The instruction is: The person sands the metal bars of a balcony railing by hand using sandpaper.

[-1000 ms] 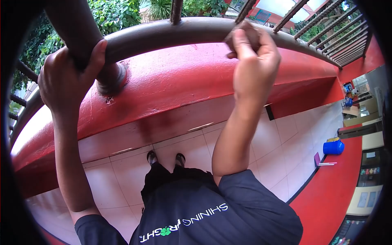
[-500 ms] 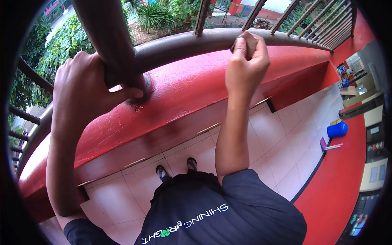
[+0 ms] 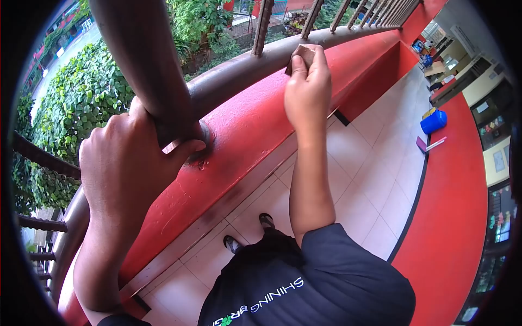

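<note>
My left hand (image 3: 122,157) is wrapped round the brown metal railing where the thick post (image 3: 147,60) meets the lower rail. Its thumb lies along the underside, above the red ledge (image 3: 244,127). Between the thumb and fingers of my right hand (image 3: 308,89) is a folded brown piece of sandpaper (image 3: 305,53). That hand is closed on it, and the sandpaper lies against the lower rail (image 3: 231,81), close to the foot of a thin twisted bar (image 3: 311,19). Part of the sandpaper is hidden behind my fingers.
Thin twisted bars rise from the rail, with leafy bushes (image 3: 76,108) beyond it. Pale floor tiles (image 3: 353,157) run below the ledge. At the right, a blue container (image 3: 434,122) and a purple object (image 3: 421,144) stand near a red surface (image 3: 448,201).
The view has turned, so the railing slants more steeply. My right hand stays by the same thin bar with the sandpaper; my left hand keeps its hold at the post.
</note>
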### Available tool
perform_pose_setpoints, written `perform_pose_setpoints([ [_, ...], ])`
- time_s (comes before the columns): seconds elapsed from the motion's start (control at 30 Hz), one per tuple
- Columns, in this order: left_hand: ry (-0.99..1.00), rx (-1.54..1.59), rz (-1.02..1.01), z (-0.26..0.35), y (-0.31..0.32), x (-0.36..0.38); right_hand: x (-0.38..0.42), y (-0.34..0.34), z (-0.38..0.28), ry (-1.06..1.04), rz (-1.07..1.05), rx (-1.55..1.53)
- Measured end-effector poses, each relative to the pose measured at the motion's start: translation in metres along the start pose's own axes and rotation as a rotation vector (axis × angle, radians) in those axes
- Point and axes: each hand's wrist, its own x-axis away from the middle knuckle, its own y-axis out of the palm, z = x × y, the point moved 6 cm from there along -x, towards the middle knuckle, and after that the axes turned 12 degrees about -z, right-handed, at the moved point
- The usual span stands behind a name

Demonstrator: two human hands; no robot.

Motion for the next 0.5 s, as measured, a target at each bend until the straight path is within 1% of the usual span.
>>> perform_pose_setpoints([
  [0.03, -0.034, -0.023, -0.033, -0.001, -0.001, -0.001, 0.016, 0.013, -0.026, -0.037, -0.094, 0.057],
  [0.07, -0.069, -0.048, -0.070, -0.004, -0.002, -0.004, 0.018, 0.018, -0.038, -0.048, -0.092, 0.063],
  [0.17, -0.064, -0.021, -0.068, -0.004, 0.002, -0.005, 0.035, 0.036, -0.055, -0.148, -0.250, -0.056],
  [0.23, -0.064, -0.025, -0.064, -0.004, 0.002, -0.004, -0.002, 0.008, -0.019, 0.048, -0.123, -0.061],
  [0.27, -0.069, -0.024, -0.074, -0.005, 0.003, -0.003, 0.005, 0.010, -0.026, -0.068, -0.081, 0.086],
  [0.3, -0.074, -0.026, -0.078, -0.005, 0.002, -0.004, 0.022, 0.024, -0.046, -0.089, -0.179, 0.009],
  [0.33, -0.075, -0.024, -0.073, -0.005, 0.001, -0.006, 0.030, 0.033, -0.052, -0.094, -0.178, 0.011],
  [0.4, -0.073, -0.020, -0.072, -0.005, 0.002, -0.005, 0.045, 0.044, -0.071, -0.376, -0.254, -0.128],
  [0.43, -0.071, -0.018, -0.077, -0.005, 0.003, -0.005, 0.029, 0.030, -0.048, -0.153, -0.219, 0.036],
  [0.5, -0.070, -0.040, -0.051, -0.003, 0.002, -0.004, 0.002, 0.007, -0.017, -0.013, -0.118, -0.004],
])
